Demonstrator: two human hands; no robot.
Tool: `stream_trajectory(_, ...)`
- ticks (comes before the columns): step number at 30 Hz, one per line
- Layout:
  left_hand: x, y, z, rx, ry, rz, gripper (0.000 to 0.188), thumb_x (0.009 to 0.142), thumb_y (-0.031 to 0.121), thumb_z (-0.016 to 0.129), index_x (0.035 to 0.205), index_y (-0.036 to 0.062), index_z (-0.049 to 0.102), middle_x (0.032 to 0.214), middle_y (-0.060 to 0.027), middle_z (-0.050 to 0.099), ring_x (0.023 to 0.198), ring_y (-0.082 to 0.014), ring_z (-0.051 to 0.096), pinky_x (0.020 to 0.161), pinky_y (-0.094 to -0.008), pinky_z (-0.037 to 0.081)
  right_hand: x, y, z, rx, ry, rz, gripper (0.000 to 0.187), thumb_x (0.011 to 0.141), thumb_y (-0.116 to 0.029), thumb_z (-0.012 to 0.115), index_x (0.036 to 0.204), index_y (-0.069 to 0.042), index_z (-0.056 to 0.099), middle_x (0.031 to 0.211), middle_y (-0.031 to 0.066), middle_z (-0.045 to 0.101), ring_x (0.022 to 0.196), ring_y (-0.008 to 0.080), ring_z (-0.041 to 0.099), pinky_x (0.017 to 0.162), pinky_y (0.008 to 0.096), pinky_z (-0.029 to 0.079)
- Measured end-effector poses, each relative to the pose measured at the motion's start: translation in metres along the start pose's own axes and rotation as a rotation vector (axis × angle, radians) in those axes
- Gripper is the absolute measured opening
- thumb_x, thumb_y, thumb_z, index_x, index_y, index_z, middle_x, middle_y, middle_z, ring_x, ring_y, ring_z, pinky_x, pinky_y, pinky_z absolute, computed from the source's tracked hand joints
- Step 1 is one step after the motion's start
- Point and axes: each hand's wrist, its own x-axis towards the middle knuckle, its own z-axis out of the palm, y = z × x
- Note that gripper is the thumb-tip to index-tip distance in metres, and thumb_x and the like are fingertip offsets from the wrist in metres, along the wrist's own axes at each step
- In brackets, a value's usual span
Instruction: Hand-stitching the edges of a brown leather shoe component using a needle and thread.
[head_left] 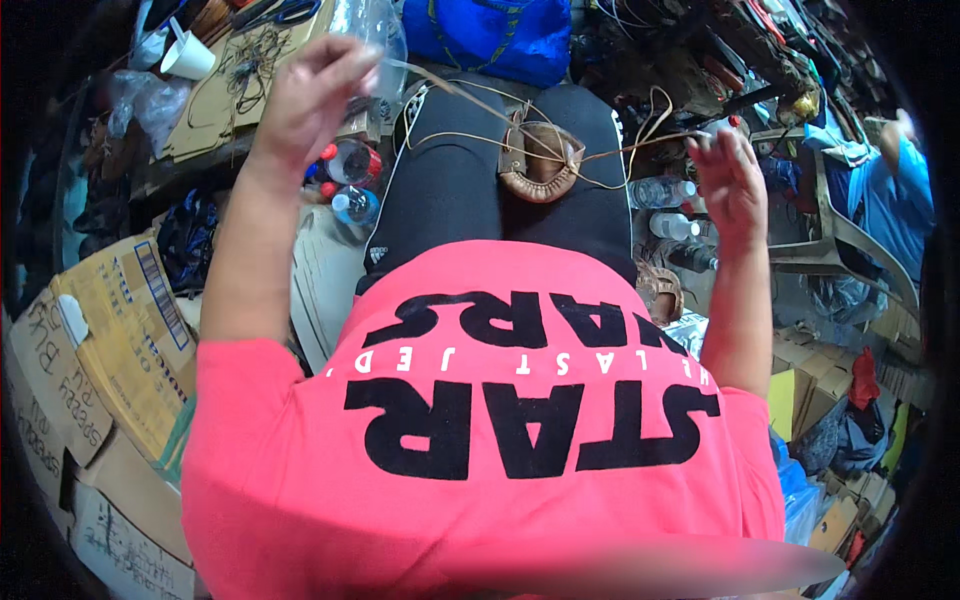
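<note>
Between my knees sits a brown leather moccasin, its rounded toe toward me with a puckered seam along the edge. A long tan lace runs from its seam, taut, up to my left hand, raised at the upper left with the fingers pinched on it. My right hand, raised on the other side, has its fingertips closed on the darker end of the lace stretched from the shoe. Loose loops of lace lie across my thighs. A second brown moccasin lies beside my right hip, partly hidden by my shirt.
Plastic bottles stand on both sides, one with a red label at left and a clear one at right. A blue bag lies beyond my knees. Cardboard boxes crowd the left, and a chair frame stands at right, near another person's blue clothing.
</note>
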Motion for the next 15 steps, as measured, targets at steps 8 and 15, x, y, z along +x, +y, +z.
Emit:
stream_trajectory(8, -0.001, 0.031, 0.072, 0.000, -0.528, -0.299, 0.030, 0.094, 0.032, 0.051, 0.091, 0.0027, 0.059, 0.084, -0.0111, 0.060, 0.066, -0.0206, 0.060, 0.060, -0.0303, 0.050, -0.008, -0.004, 0.064, 0.044, -0.452, 0.091, 0.031, 0.096, -0.037, 0.047, 0.088, -0.009, 0.060, 0.066, 0.0019, 0.052, 0.055, 0.0106, 0.042, 0.059, 0.0238, 0.034)
stream_trajectory(15, -0.012, 0.036, -0.091, 1.465, -0.018, -0.184, 0.020, 0.076, 0.018, 0.066, 0.092, 0.0058, 0.067, 0.084, -0.0136, 0.064, 0.081, -0.0258, 0.063, 0.073, -0.0346, 0.049, -0.069, -0.017, -0.054, -1.441, -0.046, 0.299, 0.023, 0.085, -0.015, 0.064, 0.105, -0.003, 0.067, 0.098, 0.0097, 0.069, 0.088, 0.0126, 0.063, 0.081, 0.0262, 0.047)
